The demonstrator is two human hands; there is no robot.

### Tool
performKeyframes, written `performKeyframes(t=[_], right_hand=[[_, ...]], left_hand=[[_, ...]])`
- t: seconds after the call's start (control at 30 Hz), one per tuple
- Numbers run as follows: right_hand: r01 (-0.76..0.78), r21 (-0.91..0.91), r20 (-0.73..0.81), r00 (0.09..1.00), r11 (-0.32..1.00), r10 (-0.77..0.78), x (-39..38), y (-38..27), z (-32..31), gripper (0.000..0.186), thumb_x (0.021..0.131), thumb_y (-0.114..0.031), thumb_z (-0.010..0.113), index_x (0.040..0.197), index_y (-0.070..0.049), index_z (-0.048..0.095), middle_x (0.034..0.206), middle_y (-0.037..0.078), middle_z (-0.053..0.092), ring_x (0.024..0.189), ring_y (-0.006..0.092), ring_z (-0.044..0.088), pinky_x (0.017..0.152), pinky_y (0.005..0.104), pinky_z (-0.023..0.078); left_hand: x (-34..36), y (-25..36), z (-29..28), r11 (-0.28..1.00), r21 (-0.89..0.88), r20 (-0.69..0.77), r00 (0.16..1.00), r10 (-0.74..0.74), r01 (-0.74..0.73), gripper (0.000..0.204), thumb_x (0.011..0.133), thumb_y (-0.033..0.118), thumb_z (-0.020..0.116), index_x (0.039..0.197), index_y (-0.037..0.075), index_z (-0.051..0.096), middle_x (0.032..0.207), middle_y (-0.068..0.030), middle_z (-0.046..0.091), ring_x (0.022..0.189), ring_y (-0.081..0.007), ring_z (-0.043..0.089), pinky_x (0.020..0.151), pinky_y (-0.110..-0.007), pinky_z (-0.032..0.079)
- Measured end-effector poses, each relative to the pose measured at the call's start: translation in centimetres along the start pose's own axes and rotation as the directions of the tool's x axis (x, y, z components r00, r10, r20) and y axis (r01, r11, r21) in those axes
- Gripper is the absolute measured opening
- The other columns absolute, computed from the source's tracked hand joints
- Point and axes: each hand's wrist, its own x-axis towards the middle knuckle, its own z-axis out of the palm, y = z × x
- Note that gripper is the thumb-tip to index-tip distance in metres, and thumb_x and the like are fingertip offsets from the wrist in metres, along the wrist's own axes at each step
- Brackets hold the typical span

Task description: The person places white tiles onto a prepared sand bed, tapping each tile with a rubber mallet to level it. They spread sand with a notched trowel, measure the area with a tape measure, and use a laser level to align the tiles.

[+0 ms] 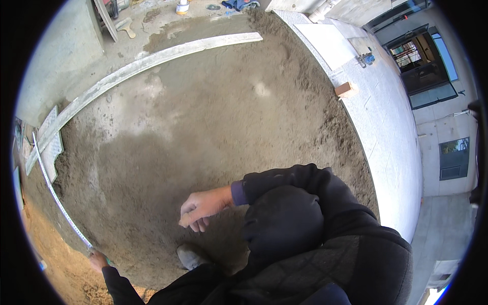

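At the lower left my left hand [98, 261] is closed around the near end of a tape measure [62, 207], with a bit of green showing beside the fingers. Its pale blade runs out along the left side toward a long straightedge [152, 57]. My right hand [202, 207] hangs over damp grey mortar [203, 137], its fingers curled in and nothing visible in them. That forearm, in a dark sleeve with a purple cuff, crosses beyond my bent knee [284, 218]. A greyish shoe [192, 256] stands on the mortar below the right hand.
A speckled slab [51, 145] lies under the straightedge's left end. Along the right runs a white surface [386, 137] with a reddish brick [346, 90] at its edge. A brush [125, 27] and a white tub [182, 7] are at the back. Concrete wall [61, 66] rises at left.
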Motion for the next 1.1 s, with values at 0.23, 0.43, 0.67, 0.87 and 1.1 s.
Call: performKeyframes(t=[0.23,0.43,0.67,0.87,1.1], right_hand=[[-0.010,0.012,0.009,1.000,1.000,0.010,0.3,0.3,0.0,0.054,0.101,-0.051,0.066,0.112,0.002,0.069,0.094,0.014,0.075,0.081,0.0224,0.075,0.069,0.0334,0.057],[-0.021,0.006,0.014,1.000,1.000,0.021,0.3,0.2,-0.3,0.055,0.101,-0.052,0.066,0.112,0.001,0.069,0.094,0.014,0.075,0.081,0.0222,0.075,0.069,0.0333,0.057],[-0.017,0.016,0.005,1.000,1.000,0.017,0.2,0.4,-0.4,0.053,0.102,-0.051,0.065,0.111,0.001,0.070,0.095,0.013,0.075,0.082,0.0220,0.075,0.070,0.0332,0.057],[-0.032,0.008,-0.004,0.999,0.999,0.032,-1.0,0.4,-0.9,0.051,0.103,-0.048,0.064,0.111,0.002,0.070,0.095,0.012,0.075,0.083,0.0210,0.075,0.071,0.0329,0.057],[-0.009,-0.074,-0.058,0.998,0.997,0.005,-3.8,-2.1,-2.9,0.050,0.106,-0.046,0.060,0.117,0.001,0.069,0.096,0.009,0.075,0.086,0.0175,0.074,0.076,0.0318,0.057]], left_hand=[[1.4,-0.4,1.6,0.995,0.065,0.011,0.998,0.069,-0.070,0.063,0.108,0.047,0.036,0.107,-0.003,0.074,0.101,-0.0317,0.073,0.092,-0.0493,0.071,0.077,-0.061,0.054],[3.1,-1.3,3.8,0.920,0.282,-0.022,0.956,0.292,-0.274,0.040,0.110,0.024,0.038,0.136,0.001,0.058,0.100,-0.0302,0.073,0.091,-0.0466,0.072,0.071,-0.056,0.057],[4.5,-1.0,5.7,0.971,0.213,-0.097,0.987,0.127,-0.104,0.040,0.108,0.018,0.043,0.144,0.002,0.053,0.106,-0.0255,0.073,0.091,-0.0403,0.074,0.072,-0.048,0.061],[3.3,-0.2,3.0,0.908,0.406,-0.096,0.982,0.160,-0.108,0.047,0.110,0.033,0.047,0.145,0.002,0.053,0.108,-0.0253,0.073,0.093,-0.0399,0.075,0.075,-0.049,0.060],[1.6,2.5,3.2,0.959,0.283,-0.121,0.992,0.027,0.009,0.070,0.107,0.058,0.050,0.137,-0.005,0.055,0.119,-0.0230,0.071,0.098,-0.0439,0.072,0.085,-0.052,0.057]])
